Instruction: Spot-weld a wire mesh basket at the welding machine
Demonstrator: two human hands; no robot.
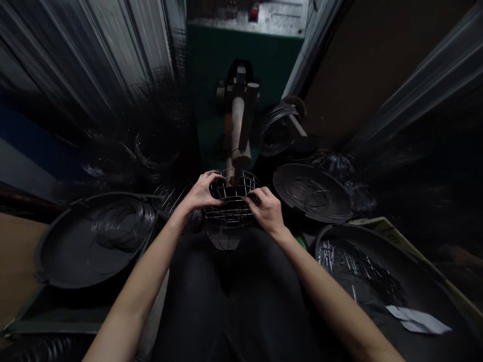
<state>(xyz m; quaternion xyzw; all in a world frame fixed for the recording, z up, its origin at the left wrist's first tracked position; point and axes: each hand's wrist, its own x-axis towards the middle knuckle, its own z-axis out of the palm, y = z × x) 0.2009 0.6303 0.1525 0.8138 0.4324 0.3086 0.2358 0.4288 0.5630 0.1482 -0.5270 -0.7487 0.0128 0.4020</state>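
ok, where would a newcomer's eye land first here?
On the wire basket at centre, with the left hand and right hand on its wires. Just beyond it, a pale bar stands out against a green panel. Lower right, a white scrap shows brightly in a dark tray.

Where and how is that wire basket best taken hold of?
Probably grip the wire basket at its side edges, one hand from each side: its open grid leaves finger gaps, and the left hand and right hand touch it there. The machine arm crowds its far side.
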